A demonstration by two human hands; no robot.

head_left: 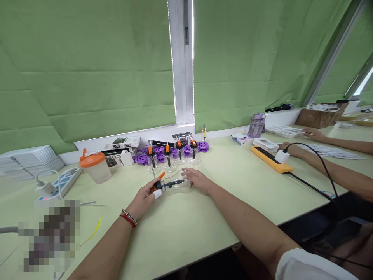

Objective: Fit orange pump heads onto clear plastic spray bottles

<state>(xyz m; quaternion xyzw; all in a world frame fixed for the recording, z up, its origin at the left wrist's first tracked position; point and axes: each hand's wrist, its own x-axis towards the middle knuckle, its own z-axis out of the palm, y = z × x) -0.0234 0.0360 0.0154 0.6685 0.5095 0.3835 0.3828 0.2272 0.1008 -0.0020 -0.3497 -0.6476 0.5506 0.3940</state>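
A clear bottle point(177, 184) with a black and orange cap and a dark tube inside lies sideways between my hands, just above or on the table. My left hand point(147, 196) is closed around its cap end, where an orange lever sticks up; a white covering wraps one finger. At the other end, my right hand point(196, 179) grips the bottle's base with bent fingers. Behind it stand several similar clear bottles point(168, 157) with black and orange tops in a row. Purple plastic parts point(142, 159) lie behind and beside them.
An orange-lidded cup point(94, 166), a white power strip point(68, 182) and stacked white sheets point(27, 161) are at left. Boxes point(124, 157) line the wall. On the right are a yellow power strip point(269, 158), a purple water bottle point(256, 125) and another person's arms point(323, 167).
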